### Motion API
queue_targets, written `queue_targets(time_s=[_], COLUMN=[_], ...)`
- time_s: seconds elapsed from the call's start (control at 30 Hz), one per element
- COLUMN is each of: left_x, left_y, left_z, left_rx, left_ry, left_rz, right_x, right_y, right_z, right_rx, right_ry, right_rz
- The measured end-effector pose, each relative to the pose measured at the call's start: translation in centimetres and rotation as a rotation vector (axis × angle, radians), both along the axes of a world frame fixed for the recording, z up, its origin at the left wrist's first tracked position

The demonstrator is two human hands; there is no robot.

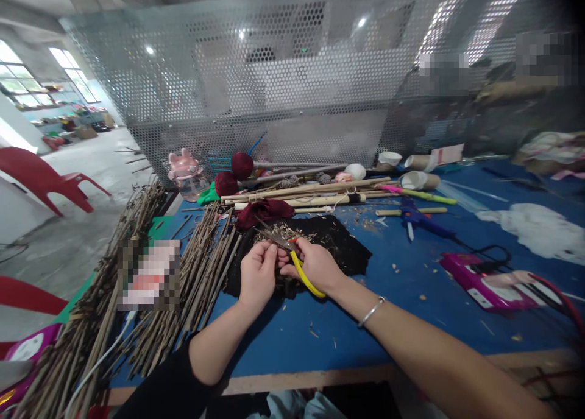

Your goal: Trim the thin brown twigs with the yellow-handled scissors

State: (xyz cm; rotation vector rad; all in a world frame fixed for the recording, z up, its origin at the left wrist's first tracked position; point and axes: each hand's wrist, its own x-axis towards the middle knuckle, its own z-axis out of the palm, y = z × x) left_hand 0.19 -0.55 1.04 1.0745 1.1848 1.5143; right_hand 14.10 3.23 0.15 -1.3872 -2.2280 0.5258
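My right hand (315,264) is closed around the scissors (299,267), which have yellow handles. Their metal blades point up and to the left, passing over the fingers of my left hand (259,268). That hand is closed in a pinch, thumb against fingers; whatever it holds is too small and covered to name. Both hands are above a black cloth (354,248) with a heap of chopped twig bits (292,231) on it. A dark red cloth (269,212) lies behind the blades. To the left, many thin brown twigs (205,273) are spread side by side.
A larger twig bundle (86,321) fills the left edge. Behind lie wooden sticks (311,190) and a pink bottle (186,175), before a perforated metal screen (274,72). On the right are a blue glue gun (423,218), a purple power strip (484,285) and white plastic (534,227).
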Motion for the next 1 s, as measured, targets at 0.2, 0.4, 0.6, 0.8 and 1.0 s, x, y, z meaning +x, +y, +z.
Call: queue_targets(time_s=[0.2,0.4,0.6,0.8,1.0], left_x=[-0.14,-0.28,-0.44,-0.38,-0.29], left_y=[0.16,0.39,0.37,0.27,0.29], left_z=[-0.47,-0.75,-0.49,-0.04,-0.28], left_rx=[-0.011,-0.021,-0.025,-0.086,-0.063], left_ry=[-0.044,-0.046,-0.047,-0.037,-0.04], left_rz=[-0.009,-0.026,-0.053,-0.1,-0.073], right_x=[0.18,0.32,0.84,0.74,0.7], right_y=[0.26,0.48,0.81,0.65,0.71], right_z=[0.12,0.0,0.25,0.81,0.45], right_rx=[0.018,0.034,0.017,0.021,-0.036], right_ry=[-0.041,-0.094,-0.129,-0.084,-0.053], right_rz=[-0.015,-0.032,-0.008,0.033,0.035])
